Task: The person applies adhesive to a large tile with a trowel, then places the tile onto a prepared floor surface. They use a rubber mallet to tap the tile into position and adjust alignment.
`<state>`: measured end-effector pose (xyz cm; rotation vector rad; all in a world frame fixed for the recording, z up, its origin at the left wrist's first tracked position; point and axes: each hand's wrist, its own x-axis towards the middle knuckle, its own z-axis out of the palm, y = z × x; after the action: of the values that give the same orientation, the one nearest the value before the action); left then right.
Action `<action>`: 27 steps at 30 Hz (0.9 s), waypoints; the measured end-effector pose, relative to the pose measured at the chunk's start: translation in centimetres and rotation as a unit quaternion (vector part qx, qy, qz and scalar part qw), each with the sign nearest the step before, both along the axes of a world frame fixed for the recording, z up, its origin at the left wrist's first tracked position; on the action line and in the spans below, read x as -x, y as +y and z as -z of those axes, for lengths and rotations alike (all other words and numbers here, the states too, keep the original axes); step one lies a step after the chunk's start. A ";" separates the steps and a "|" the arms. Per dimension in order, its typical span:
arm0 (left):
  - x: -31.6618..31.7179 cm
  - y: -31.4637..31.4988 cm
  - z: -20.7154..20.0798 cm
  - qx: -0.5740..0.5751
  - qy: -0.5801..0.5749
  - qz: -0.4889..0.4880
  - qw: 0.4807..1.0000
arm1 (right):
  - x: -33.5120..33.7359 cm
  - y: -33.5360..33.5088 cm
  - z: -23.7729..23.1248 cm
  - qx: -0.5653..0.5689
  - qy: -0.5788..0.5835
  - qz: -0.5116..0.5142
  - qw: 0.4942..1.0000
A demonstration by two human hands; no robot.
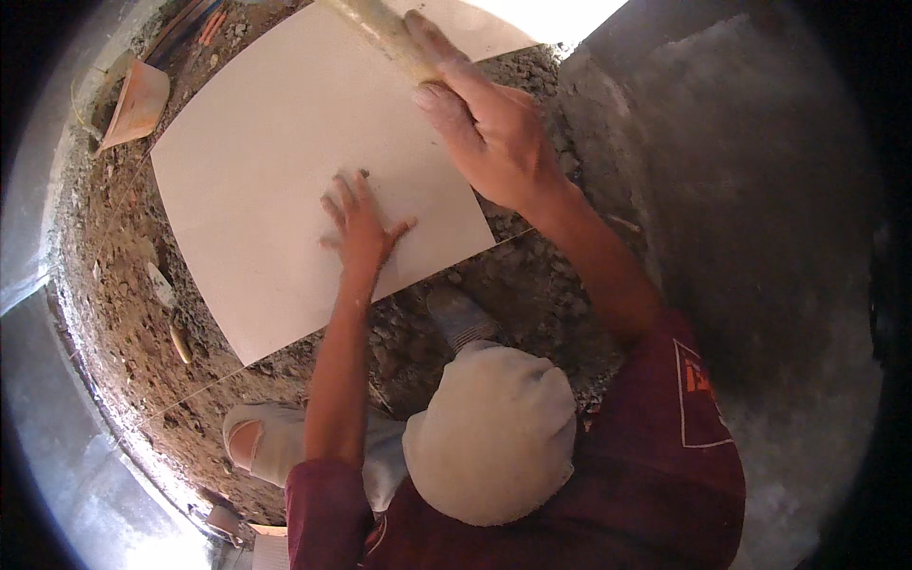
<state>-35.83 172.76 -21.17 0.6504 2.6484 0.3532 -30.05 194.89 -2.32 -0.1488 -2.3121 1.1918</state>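
Large, flat, cream-coloured rectangular slab (275,123) is laid on rough brown soil (114,285), its near edge lined by a thin string (204,388). Its surface is touched by the left hand (361,228), fingers spread, nothing gripped. Over the right edge, a thick, pale, rod-shaped tool (380,38) is gripped by the right hand (503,133). Beyond, at far left, a tilted pale-orange bucket (140,104) is seen.

The slab (285,123) looks smooth and matt, the rod (383,36) wooden, the soil (123,313) rough.
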 end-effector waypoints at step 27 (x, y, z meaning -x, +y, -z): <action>5.9 -24.9 -2.8 -0.011 0.189 -0.210 0.959 | -8.0 -5.7 12.1 0.076 -0.150 0.053 0.984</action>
<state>-41.69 147.91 -18.36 0.1612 3.1532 0.4094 -22.09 189.15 -14.41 -0.5336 -2.4283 1.3689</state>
